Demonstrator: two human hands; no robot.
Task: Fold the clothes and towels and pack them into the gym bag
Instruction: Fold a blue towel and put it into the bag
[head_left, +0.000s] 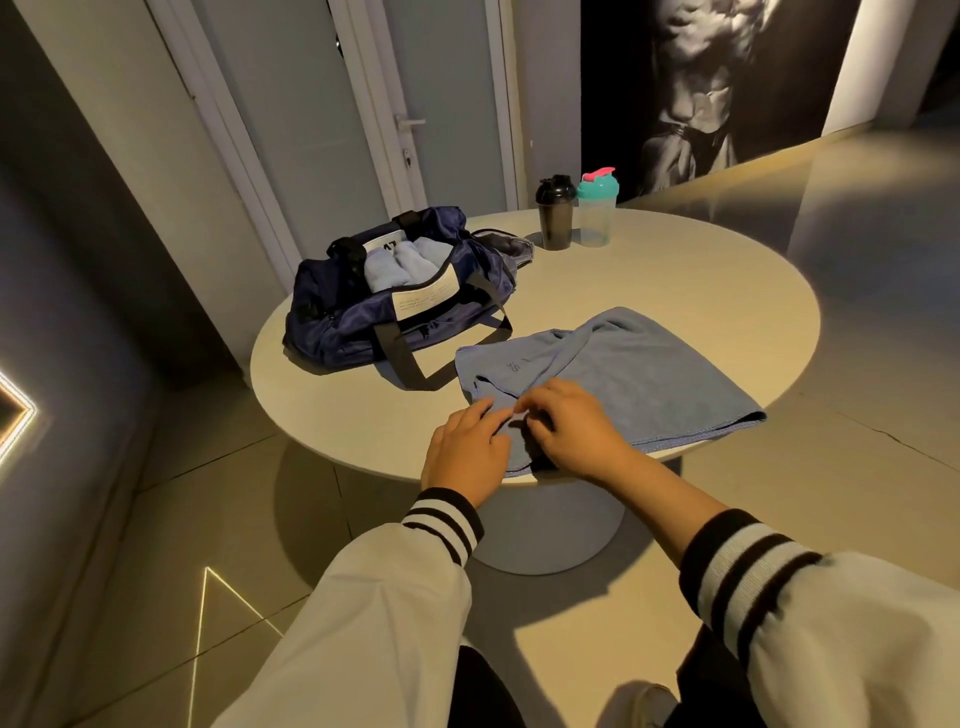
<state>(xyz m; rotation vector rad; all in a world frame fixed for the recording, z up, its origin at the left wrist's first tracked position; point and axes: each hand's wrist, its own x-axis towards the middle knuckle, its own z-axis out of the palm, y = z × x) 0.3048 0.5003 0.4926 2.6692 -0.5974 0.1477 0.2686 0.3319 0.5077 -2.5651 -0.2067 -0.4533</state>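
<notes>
Well, both hands meet at the near edge of the blue towel (639, 374). The left hand (465, 452) has its fingers curled down onto the cloth, and the right hand (574, 428) has its fingertips tucked in. Together they pinch one bunched bit of hem between them (just which finger meets which thumb is hidden).

The towel lies on the near side of the round desk (727, 280), already doubled over along its far edge, and its right corner seems to reach the rim. It looks thin, soft and light, with no stiffness at all. My guess is it will sag wherever it is not held and slide easily on the smooth top. The corners and the stitched hem are the sensible places to hold it, one in each hand, so that a fold stays square. Nothing about it is fragile.

Pressed into the cloth near the fold is a faint mark that may read "SS" (too dim to be sure).

Further out on the left sits the navy gym bag (363, 332), unzipped, with pale blue rolled towels (402, 265) already inside. A white label (426, 299) on its front carries lines of print too small to read. A second patch (383, 244) shows big dark letters, perhaps "AZ", partly covered.

Behind stand a black bottle (556, 218) and a teal bottle (596, 213) with a pink cap.
</notes>
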